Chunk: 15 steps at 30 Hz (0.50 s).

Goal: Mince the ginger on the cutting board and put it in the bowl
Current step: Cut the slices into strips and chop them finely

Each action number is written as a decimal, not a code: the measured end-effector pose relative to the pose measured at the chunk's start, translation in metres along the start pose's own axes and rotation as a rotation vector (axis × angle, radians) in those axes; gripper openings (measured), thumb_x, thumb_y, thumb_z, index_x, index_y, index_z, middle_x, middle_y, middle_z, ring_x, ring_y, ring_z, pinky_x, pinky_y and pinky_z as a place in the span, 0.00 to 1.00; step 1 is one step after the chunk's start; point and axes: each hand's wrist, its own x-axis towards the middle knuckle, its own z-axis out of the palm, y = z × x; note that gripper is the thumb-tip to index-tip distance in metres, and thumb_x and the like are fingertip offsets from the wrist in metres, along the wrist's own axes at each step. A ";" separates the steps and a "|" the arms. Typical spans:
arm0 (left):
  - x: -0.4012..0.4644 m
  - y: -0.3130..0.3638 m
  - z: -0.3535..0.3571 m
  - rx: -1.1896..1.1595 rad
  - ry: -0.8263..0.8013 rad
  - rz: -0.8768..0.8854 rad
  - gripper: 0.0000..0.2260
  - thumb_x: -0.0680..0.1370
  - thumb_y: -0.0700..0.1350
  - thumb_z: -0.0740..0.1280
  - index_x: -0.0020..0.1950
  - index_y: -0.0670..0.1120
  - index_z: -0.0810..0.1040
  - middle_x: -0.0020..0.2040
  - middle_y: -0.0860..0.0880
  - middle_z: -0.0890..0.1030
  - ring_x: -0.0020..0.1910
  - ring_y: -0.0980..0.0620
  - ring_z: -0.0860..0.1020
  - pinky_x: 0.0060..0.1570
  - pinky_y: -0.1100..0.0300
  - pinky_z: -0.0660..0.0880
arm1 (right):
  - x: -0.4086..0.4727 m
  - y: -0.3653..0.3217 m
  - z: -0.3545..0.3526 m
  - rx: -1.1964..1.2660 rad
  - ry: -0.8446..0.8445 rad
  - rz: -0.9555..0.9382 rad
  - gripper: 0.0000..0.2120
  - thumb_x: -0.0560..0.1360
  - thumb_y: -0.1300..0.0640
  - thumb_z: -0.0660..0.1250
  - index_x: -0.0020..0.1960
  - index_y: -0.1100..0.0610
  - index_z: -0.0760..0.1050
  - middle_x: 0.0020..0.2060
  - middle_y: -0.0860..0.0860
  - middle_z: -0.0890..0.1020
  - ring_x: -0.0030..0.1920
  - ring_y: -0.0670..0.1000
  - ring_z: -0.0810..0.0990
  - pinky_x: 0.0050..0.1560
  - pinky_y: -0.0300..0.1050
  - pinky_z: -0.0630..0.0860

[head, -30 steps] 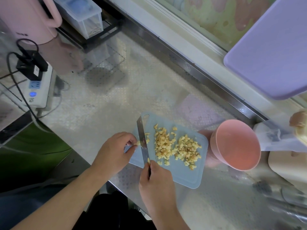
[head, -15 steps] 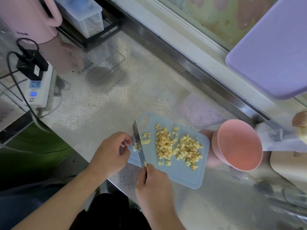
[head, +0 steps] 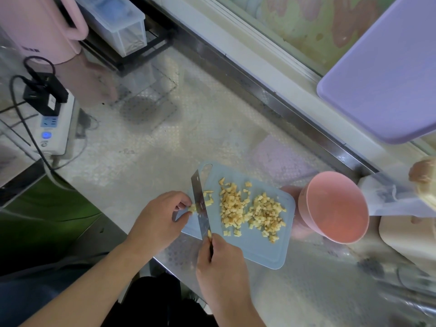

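A light blue cutting board (head: 264, 251) lies on the steel counter with two heaps of diced ginger (head: 250, 208) on it. At the board's left end my left hand (head: 158, 218) pinches a small uncut piece of ginger (head: 193, 208). My right hand (head: 221, 263) grips the knife (head: 200, 204) by its handle, and the blade stands on the board right beside that piece. A few fresh bits lie just right of the blade. An empty pink bowl (head: 335, 208) stands at the board's right edge.
A lilac board (head: 387, 67) leans at the back right. A white power strip (head: 52, 128) with black plugs, a pink kettle (head: 40, 27) and a clear plastic box (head: 115, 22) stand at the back left. A clear bag with a ginger root (head: 424, 180) lies right of the bowl.
The knife has shifted slightly left along the ginger piece, leaving a few more cut bits right of the blade. My left hand's fingertips have drawn back with the shrinking piece.
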 end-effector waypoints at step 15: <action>-0.008 -0.008 0.001 0.008 0.031 -0.016 0.09 0.77 0.41 0.74 0.51 0.54 0.79 0.47 0.63 0.77 0.50 0.62 0.77 0.47 0.71 0.72 | -0.006 -0.007 0.014 -0.102 -0.068 0.014 0.12 0.80 0.50 0.49 0.38 0.50 0.59 0.34 0.48 0.71 0.38 0.52 0.74 0.39 0.45 0.67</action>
